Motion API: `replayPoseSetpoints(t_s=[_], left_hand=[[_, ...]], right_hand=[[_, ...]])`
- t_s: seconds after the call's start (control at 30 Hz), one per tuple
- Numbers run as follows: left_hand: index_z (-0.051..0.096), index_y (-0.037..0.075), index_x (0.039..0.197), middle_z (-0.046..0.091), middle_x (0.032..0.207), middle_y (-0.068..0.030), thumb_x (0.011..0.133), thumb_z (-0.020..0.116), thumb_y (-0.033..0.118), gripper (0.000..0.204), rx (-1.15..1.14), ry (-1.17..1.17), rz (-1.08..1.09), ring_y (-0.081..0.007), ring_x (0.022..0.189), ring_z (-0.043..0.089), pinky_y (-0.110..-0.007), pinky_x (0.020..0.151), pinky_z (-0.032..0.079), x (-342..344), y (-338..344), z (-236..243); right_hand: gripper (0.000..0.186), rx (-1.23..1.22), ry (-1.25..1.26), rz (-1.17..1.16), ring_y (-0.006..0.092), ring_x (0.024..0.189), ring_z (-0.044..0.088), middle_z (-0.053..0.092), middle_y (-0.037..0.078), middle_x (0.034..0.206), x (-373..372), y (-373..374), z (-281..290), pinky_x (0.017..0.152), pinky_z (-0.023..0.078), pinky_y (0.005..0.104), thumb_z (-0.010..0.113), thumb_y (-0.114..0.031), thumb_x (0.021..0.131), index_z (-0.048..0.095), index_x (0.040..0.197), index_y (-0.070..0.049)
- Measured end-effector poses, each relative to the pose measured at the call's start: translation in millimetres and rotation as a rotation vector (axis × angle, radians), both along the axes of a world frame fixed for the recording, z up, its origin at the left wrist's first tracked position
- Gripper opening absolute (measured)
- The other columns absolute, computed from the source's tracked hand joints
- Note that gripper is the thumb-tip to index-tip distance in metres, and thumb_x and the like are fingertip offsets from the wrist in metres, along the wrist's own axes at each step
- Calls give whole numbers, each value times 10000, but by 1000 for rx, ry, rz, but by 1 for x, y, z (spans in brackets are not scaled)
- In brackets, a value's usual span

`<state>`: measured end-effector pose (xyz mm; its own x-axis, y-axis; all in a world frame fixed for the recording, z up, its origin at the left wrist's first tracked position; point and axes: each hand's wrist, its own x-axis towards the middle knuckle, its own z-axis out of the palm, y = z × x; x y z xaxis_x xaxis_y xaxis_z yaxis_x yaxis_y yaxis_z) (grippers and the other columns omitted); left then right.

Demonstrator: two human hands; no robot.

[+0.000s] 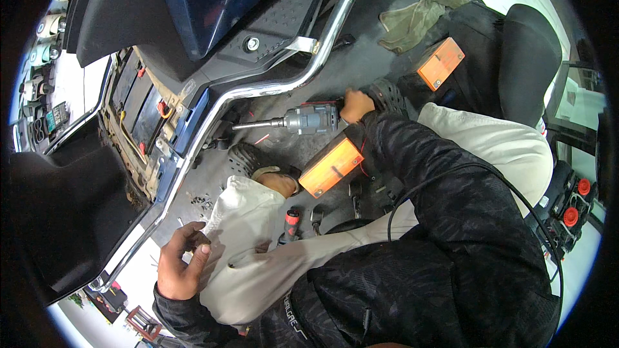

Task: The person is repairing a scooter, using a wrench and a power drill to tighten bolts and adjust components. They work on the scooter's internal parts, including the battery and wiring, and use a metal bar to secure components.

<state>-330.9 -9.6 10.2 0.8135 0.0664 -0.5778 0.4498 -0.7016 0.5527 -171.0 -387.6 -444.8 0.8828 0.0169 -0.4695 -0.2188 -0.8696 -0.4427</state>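
Observation:
My right hand (358,104) is closed at the rear end of a grey impact wrench (304,120), whose long shaft points left across the dark floor panel. An orange box-shaped block with bolts (332,167) lies just below the wrench, between my feet. My left hand (184,261) hangs over my white trouser leg at lower left, fingers curled together; what they hold, if anything, I cannot make out. A black and red cylindrical tool (291,225) and small dark fasteners (203,203) are nearby.
A bent chrome rail (271,90) runs diagonally beside blue bodywork and an open compartment (135,122). A second orange block (440,63), an olive glove (409,22) and a black seat (529,64) are at upper right. Black equipment with red discs (570,216) stands far right.

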Motion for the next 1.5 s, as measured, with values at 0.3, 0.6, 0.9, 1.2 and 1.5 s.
replayPoseSetpoints(t_s=[0.3, 0.6, 0.9, 1.2, 1.5], left_hand=[[600, -55, 1335, 703, 971, -101, 985, 705, 129, 409, 16, 73, -108, -200, 924, 682, -345, 913, 533, 15, -4, 1], [588, -55, 1356, 680, 1019, -96, 1005, 701, 187, 442, -15, 77, -86, -191, 963, 659, -341, 956, 510, 10, -3, 5], [643, -38, 1299, 727, 959, -164, 959, 720, 143, 393, 25, -33, -108, -250, 906, 703, -359, 882, 541, 0, 1, 6], [659, -5, 1286, 731, 930, -189, 963, 760, 185, 389, 79, -85, -95, -286, 861, 722, -380, 843, 556, -3, 2, 10], [661, 5, 1289, 714, 927, -171, 966, 757, 205, 392, -32, -160, -100, -272, 836, 692, -362, 796, 536, -10, 10, 16]], right_hand=[[298, 82, -108, 335, 489, 1030, 679, 699, 273, 1144, 7, -13, -36, 923, 553, 538, 630, -86, 860, 711, 1132, 5], [245, 27, -150, 619, 482, 912, 706, 728, 280, 930, 88, -42, -5, 815, 565, 516, 634, -176, 869, 748, 890, 40], [528, -78, 161, 576, 433, 1224, 658, 676, 312, 1292, 7, -10, -19, 1051, 544, 489, 634, -405, 959, 710, 1223, 45], [524, -170, 181, 727, 402, 1186, 667, 690, 264, 1292, -1, -45, -98, 1012, 551, 473, 668, -382, 973, 666, 1287, 37], [499, -238, 151, 780, 354, 1108, 694, 707, 217, 1277, -12, -61, -132, 943, 567, 444, 698, -364, 975, 659, 1305, 9]])
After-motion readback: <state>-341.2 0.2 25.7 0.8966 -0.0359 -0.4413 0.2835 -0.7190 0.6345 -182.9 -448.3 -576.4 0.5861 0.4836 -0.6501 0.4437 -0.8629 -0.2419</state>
